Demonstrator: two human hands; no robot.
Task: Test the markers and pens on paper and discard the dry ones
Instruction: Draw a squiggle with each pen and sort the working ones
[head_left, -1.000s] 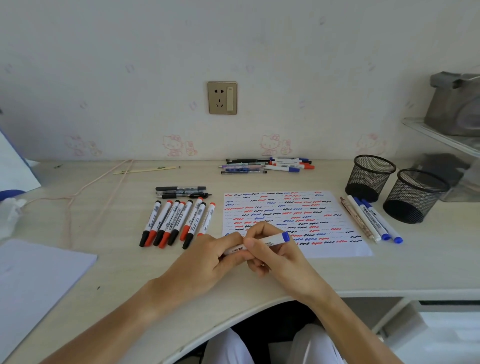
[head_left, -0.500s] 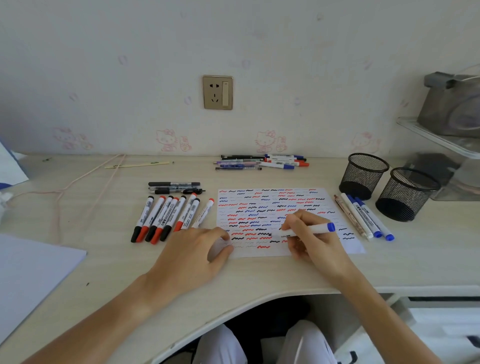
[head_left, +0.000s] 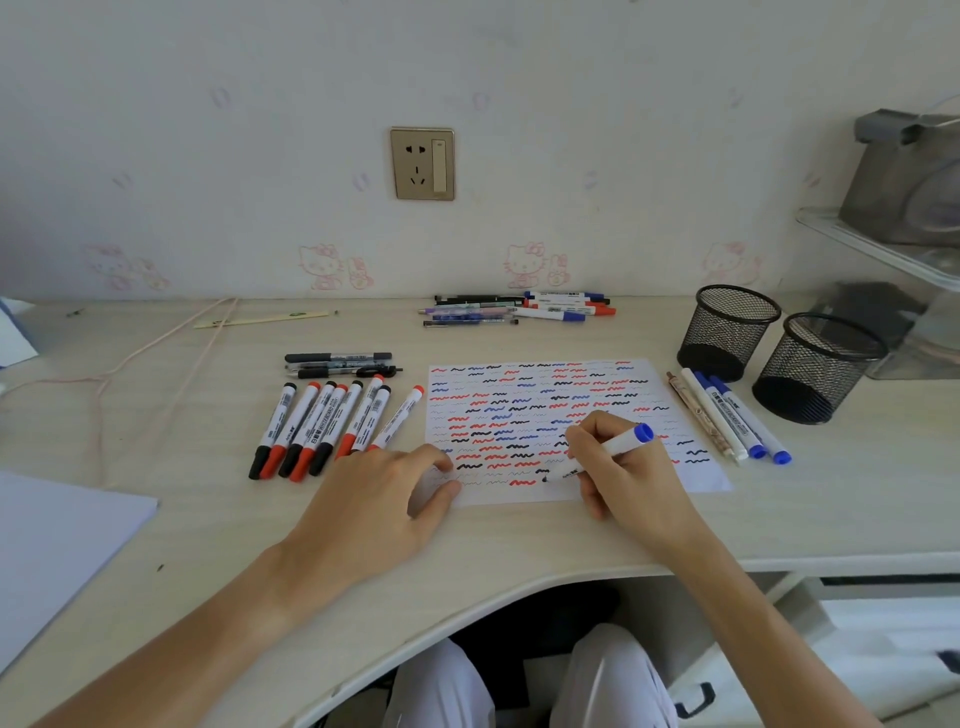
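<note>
Both forearms are bare to the frame's edge, with no sleeve, watch or ring visible on the left hand (head_left: 382, 512) or the right hand (head_left: 631, 480). White trousers (head_left: 613, 680) cover both knees beneath the desk edge.

The desk (head_left: 519, 540) under both hands looks like pale, matt wood-grain laminate. The paper (head_left: 597, 493) below the right hand is thin, white and matt. The marker (head_left: 618, 446) in that hand is smooth white plastic. Beyond it stand two black wire-mesh cups (head_left: 727, 332).
</note>
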